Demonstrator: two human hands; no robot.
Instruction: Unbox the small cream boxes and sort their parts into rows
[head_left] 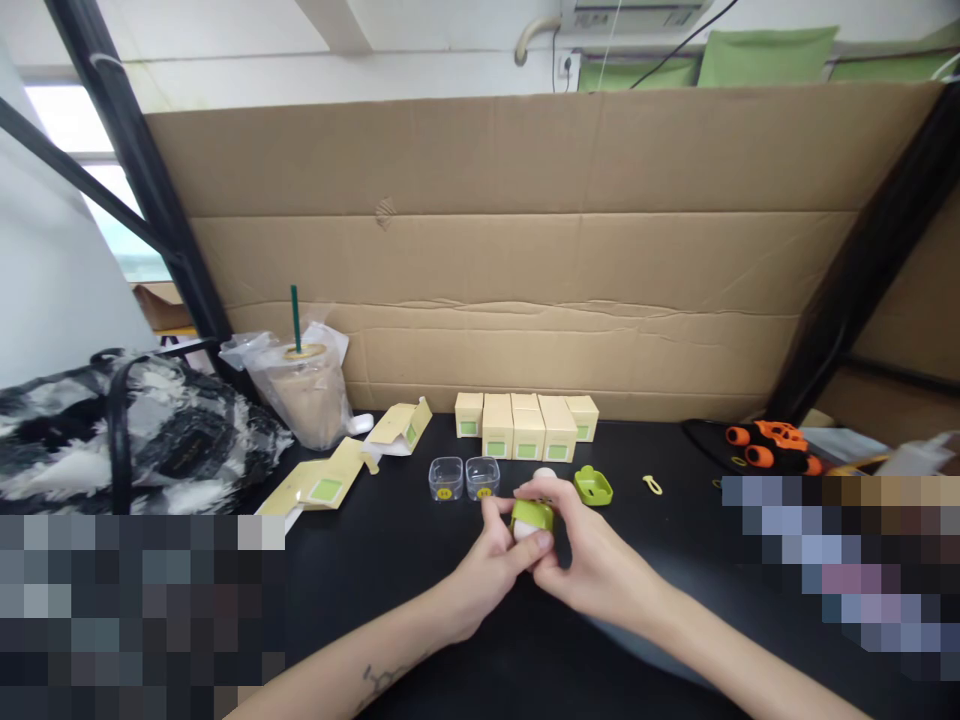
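Both my hands meet over the black table point(420, 600), pinching one small green and white part point(531, 517) between them. My left hand point(491, 570) grips it from the left with thumb and fingers closed. From the right, my right hand point(589, 555) curls over it. Just behind lie two small clear plastic cups point(463, 478), a white rounded piece point(544, 473) and a green plastic piece point(593, 485).
A row of small yellow boxes point(525, 425) stands at the cardboard wall point(525, 260). Flattened yellow boxes point(352, 465) lie left, beside a bagged iced drink point(307, 390) and a black-and-white bag point(127, 430). Orange and black parts point(769, 447) sit at the right. A small yellow clip point(652, 485) lies nearby.
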